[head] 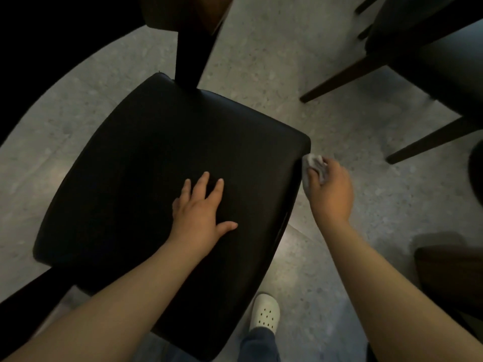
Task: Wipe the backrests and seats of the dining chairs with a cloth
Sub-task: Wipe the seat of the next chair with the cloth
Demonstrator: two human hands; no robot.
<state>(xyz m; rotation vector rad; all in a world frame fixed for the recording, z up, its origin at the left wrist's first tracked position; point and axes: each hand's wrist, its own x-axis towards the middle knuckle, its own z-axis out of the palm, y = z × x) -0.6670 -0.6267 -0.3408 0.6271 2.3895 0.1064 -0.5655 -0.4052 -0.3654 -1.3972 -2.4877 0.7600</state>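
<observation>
A dining chair with a wide black padded seat (146,163) fills the middle of the view. My left hand (201,210) rests flat on the seat with its fingers spread and holds nothing. My right hand (330,190) grips a small bunched grey cloth (313,163) and presses it against the seat's right side edge, near the far right corner. The chair's dark backrest post (192,56) rises at the far side, under a brown wooden part at the top.
A second dark chair (431,61) with splayed brown legs stands at the upper right. Speckled grey floor (274,61) surrounds the seat. My foot in a white perforated clog (265,312) stands by the seat's near right corner. A brown wooden object (449,273) is at the right edge.
</observation>
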